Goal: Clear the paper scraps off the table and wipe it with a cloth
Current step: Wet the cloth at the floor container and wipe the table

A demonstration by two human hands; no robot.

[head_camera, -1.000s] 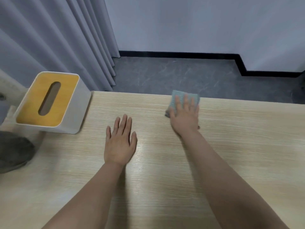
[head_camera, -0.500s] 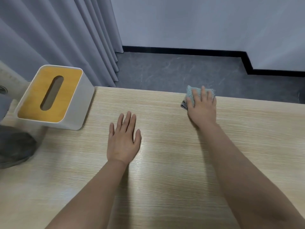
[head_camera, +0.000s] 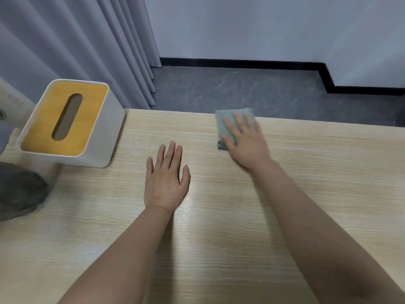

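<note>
A folded blue-green cloth (head_camera: 223,125) lies flat on the light wooden table (head_camera: 219,227), close to its far edge. My right hand (head_camera: 246,142) presses down on the cloth with straight, spread fingers and looks motion-blurred. My left hand (head_camera: 166,179) rests palm-down on the bare wood to the left of it, fingers straight and together. No paper scraps show on the table.
A white tissue box with a yellow wooden lid (head_camera: 68,123) stands at the table's far left corner. A dark round object (head_camera: 17,189) sits beyond the left edge. Grey curtains (head_camera: 76,40) hang behind, with dark floor (head_camera: 241,91) past the far edge.
My right hand slid the cloth right along the far edge, then back left to about where it started. My left hand stayed flat in place.
</note>
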